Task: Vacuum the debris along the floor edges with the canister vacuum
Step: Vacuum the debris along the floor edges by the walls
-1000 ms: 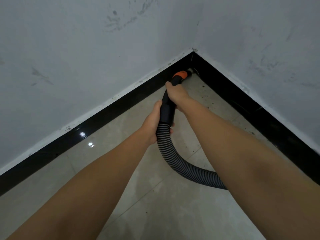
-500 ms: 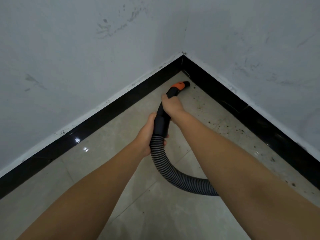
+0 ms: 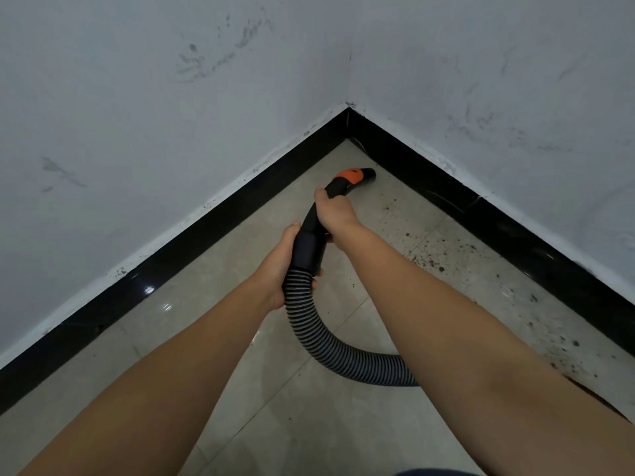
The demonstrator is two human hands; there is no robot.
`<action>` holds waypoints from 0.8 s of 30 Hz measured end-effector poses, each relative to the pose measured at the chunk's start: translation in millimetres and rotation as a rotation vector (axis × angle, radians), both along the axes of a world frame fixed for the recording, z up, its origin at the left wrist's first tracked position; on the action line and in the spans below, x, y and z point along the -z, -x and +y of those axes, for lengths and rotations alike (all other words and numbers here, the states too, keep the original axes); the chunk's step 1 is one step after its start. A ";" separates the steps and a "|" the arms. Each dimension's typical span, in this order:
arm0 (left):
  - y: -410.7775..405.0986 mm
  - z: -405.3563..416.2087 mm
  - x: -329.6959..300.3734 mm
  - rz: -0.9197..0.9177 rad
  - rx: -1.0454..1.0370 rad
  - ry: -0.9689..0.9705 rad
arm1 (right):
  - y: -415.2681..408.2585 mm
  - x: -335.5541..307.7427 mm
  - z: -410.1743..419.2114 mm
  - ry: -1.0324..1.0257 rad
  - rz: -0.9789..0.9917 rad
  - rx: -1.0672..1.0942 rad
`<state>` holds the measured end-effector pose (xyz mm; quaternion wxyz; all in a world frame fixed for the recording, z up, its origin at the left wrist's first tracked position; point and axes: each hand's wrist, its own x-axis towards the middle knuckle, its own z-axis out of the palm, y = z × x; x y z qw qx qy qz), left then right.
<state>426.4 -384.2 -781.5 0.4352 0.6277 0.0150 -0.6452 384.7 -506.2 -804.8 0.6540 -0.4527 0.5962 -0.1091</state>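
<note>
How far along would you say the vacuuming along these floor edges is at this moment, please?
Done, it seems: the floor by the corner and along the left baseboard shows almost no specks. In hand: the right hand and left hand grip the hose handle, with the nozzle low near the right baseboard. Left: dark debris scattered along that right edge, trailing toward the person.

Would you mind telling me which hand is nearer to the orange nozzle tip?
Right. The right hand grips the black tube just behind the orange nozzle tip; the left hand holds farther back, where the ribbed hose joins.
</note>
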 end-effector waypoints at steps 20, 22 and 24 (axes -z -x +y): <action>-13.7 24.0 -5.4 0.022 0.138 -0.035 | 5.1 0.4 30.2 -0.094 -0.063 0.118; -13.8 34.7 -7.3 0.024 0.119 -0.037 | 2.2 -2.4 39.6 -0.102 -0.075 0.091; -13.6 41.9 -8.7 0.022 0.114 -0.043 | 1.1 -5.1 46.9 -0.107 -0.075 0.083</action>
